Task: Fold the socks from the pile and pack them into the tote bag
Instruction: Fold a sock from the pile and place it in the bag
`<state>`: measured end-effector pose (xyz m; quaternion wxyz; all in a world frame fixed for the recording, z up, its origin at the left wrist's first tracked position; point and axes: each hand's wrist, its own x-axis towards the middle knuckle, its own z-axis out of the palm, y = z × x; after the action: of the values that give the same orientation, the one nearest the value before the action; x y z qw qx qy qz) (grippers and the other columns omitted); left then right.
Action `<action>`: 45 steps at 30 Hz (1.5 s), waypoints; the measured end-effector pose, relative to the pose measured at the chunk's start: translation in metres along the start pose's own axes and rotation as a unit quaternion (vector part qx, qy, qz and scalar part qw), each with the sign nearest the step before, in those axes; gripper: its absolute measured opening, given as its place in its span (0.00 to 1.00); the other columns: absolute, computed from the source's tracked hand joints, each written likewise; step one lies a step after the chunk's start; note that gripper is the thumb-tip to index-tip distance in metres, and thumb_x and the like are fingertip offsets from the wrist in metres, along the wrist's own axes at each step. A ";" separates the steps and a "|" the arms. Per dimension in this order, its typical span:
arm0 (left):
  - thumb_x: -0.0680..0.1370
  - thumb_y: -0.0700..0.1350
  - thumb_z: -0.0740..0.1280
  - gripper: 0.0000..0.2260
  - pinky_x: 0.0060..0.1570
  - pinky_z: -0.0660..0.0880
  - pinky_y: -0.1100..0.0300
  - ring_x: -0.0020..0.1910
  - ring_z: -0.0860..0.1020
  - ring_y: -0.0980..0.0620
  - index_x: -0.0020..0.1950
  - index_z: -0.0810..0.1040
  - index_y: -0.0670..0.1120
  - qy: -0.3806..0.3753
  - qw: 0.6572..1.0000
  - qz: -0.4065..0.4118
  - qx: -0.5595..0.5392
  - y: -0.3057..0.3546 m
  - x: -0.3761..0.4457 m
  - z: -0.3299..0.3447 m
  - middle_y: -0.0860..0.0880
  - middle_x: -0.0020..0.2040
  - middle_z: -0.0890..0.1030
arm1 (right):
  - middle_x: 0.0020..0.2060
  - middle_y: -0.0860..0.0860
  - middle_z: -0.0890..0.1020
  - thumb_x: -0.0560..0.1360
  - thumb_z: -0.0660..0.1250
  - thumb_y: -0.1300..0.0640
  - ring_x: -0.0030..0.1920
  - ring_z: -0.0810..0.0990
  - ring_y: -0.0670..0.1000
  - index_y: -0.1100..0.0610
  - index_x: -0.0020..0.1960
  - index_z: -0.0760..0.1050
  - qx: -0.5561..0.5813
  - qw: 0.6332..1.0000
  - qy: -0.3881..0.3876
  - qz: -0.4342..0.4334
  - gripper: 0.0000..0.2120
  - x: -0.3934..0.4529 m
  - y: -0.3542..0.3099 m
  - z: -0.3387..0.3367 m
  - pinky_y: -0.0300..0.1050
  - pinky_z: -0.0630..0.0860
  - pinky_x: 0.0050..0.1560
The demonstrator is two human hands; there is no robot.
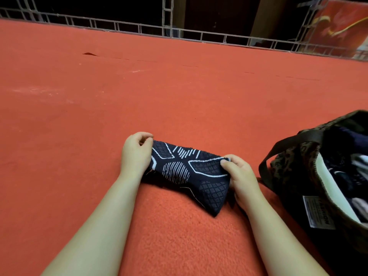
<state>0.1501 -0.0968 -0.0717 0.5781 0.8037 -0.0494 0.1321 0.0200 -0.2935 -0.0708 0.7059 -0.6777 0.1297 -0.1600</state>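
A dark navy sock (185, 172) with white line and dot patterns lies across the red carpet in front of me. My left hand (136, 152) pinches its left end between thumb and fingers. My right hand (239, 174) pinches the right end, thumb on top. The sock is stretched between both hands, and its lower corner droops toward me. The tote bag (288, 172), dark with a camouflage pattern and black straps, stands open at the right edge. Dark and white fabric shows inside it.
Red carpet (139, 86) covers the floor all around, with a few small wrinkles farther back. A metal truss frame (167, 30) runs along the carpet's far edge. A red banner (342, 24) hangs at the back right.
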 end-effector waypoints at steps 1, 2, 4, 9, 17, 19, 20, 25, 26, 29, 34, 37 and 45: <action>0.76 0.50 0.61 0.11 0.56 0.68 0.59 0.55 0.76 0.49 0.48 0.82 0.49 -0.023 0.995 0.062 0.071 0.002 -0.003 0.001 0.49 0.51 0.80 | 0.33 0.54 0.77 0.69 0.65 0.58 0.34 0.74 0.52 0.55 0.37 0.76 -0.013 1.000 0.002 -0.014 0.03 0.000 0.000 0.001 0.43 0.69 0.32; 0.74 0.56 0.57 0.18 0.62 0.64 0.57 0.61 0.73 0.49 0.52 0.82 0.49 -0.052 0.984 0.121 0.122 0.006 -0.007 0.003 0.50 0.56 0.79 | 0.34 0.53 0.78 0.69 0.65 0.58 0.35 0.75 0.51 0.56 0.39 0.76 -0.023 0.999 0.004 -0.026 0.02 0.000 -0.001 0.001 0.43 0.71 0.34; 0.72 0.63 0.48 0.28 0.70 0.53 0.53 0.69 0.66 0.53 0.58 0.80 0.53 -0.135 0.951 0.216 0.175 0.018 -0.018 0.007 0.55 0.64 0.76 | 0.34 0.50 0.78 0.74 0.65 0.63 0.34 0.76 0.46 0.55 0.47 0.75 -0.007 0.999 -0.013 -0.047 0.04 -0.001 0.000 0.003 0.39 0.73 0.35; 0.73 0.63 0.43 0.29 0.73 0.42 0.51 0.70 0.62 0.59 0.64 0.74 0.54 -0.318 0.877 0.306 0.190 0.028 -0.040 0.019 0.58 0.62 0.76 | 0.36 0.47 0.74 0.74 0.61 0.56 0.36 0.71 0.43 0.54 0.47 0.70 -0.015 0.988 -0.120 -0.098 0.03 -0.007 0.002 0.010 0.36 0.70 0.36; 0.77 0.57 0.49 0.17 0.46 0.66 0.53 0.39 0.76 0.45 0.40 0.71 0.48 -0.228 0.885 0.332 0.232 0.023 -0.025 0.016 0.53 0.34 0.75 | 0.26 0.53 0.72 0.75 0.64 0.70 0.22 0.69 0.45 0.58 0.39 0.71 -0.065 0.996 -0.009 -0.059 0.10 -0.006 -0.012 -0.005 0.36 0.67 0.23; 0.76 0.56 0.51 0.18 0.42 0.64 0.55 0.40 0.75 0.44 0.40 0.72 0.44 -0.189 0.910 0.304 0.209 0.020 -0.019 0.009 0.49 0.35 0.77 | 0.28 0.54 0.72 0.74 0.63 0.71 0.22 0.70 0.46 0.58 0.39 0.70 -0.036 0.998 0.033 -0.046 0.10 -0.004 -0.014 -0.012 0.36 0.70 0.23; 0.76 0.54 0.52 0.18 0.41 0.63 0.56 0.40 0.75 0.43 0.40 0.73 0.44 -0.170 0.922 0.288 0.197 0.020 -0.017 0.006 0.48 0.35 0.77 | 0.31 0.53 0.73 0.75 0.63 0.71 0.25 0.72 0.46 0.58 0.40 0.71 -0.010 0.998 0.047 -0.043 0.10 -0.003 -0.014 -0.014 0.37 0.72 0.25; 0.81 0.51 0.54 0.13 0.62 0.63 0.53 0.41 0.74 0.48 0.41 0.71 0.47 -0.160 0.921 0.288 0.207 0.034 -0.032 0.011 0.52 0.37 0.77 | 0.48 0.50 0.76 0.67 0.70 0.48 0.44 0.78 0.45 0.49 0.55 0.72 0.025 0.999 -0.028 -0.018 0.18 -0.007 -0.009 0.005 0.47 0.76 0.46; 0.81 0.51 0.54 0.14 0.63 0.63 0.53 0.41 0.74 0.48 0.41 0.71 0.46 -0.148 0.927 0.282 0.199 0.038 -0.034 0.011 0.52 0.36 0.76 | 0.51 0.48 0.76 0.63 0.70 0.44 0.47 0.78 0.46 0.46 0.56 0.70 -0.013 0.999 -0.040 -0.028 0.23 -0.009 -0.009 0.008 0.48 0.76 0.50; 0.80 0.53 0.55 0.16 0.44 0.69 0.51 0.39 0.74 0.46 0.40 0.72 0.44 -0.099 0.952 0.250 0.149 0.050 -0.029 0.002 0.50 0.35 0.76 | 0.54 0.46 0.77 0.60 0.72 0.44 0.50 0.80 0.45 0.39 0.55 0.69 -0.118 0.990 -0.062 -0.053 0.26 -0.017 -0.016 0.007 0.45 0.77 0.52; 0.81 0.49 0.57 0.17 0.36 0.64 0.59 0.34 0.67 0.54 0.37 0.68 0.40 -0.127 0.981 0.148 0.026 0.076 -0.024 -0.016 0.51 0.33 0.70 | 0.34 0.48 0.78 0.65 0.70 0.58 0.35 0.75 0.46 0.56 0.43 0.78 -0.074 0.986 -0.081 -0.127 0.07 -0.025 -0.038 0.007 0.44 0.72 0.40; 0.80 0.53 0.59 0.17 0.41 0.68 0.56 0.37 0.72 0.54 0.43 0.75 0.40 -0.201 0.975 0.074 -0.053 0.089 -0.025 -0.031 0.51 0.37 0.76 | 0.40 0.50 0.80 0.66 0.69 0.55 0.40 0.77 0.44 0.56 0.42 0.79 -0.084 0.981 -0.029 -0.174 0.06 -0.027 -0.055 0.012 0.41 0.73 0.45; 0.60 0.59 0.70 0.27 0.45 0.75 0.56 0.47 0.80 0.55 0.58 0.70 0.60 -0.378 0.899 0.016 -0.219 0.121 -0.049 -0.066 0.54 0.51 0.80 | 0.32 0.50 0.76 0.66 0.70 0.62 0.35 0.75 0.50 0.51 0.35 0.74 -0.006 0.982 -0.095 -0.164 0.08 -0.043 -0.131 0.024 0.44 0.70 0.37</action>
<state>0.0643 -0.0781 0.0458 0.6754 0.6452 -0.3045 -0.1866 -0.0160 -0.2579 0.0595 0.6752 -0.7062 -0.0499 -0.2071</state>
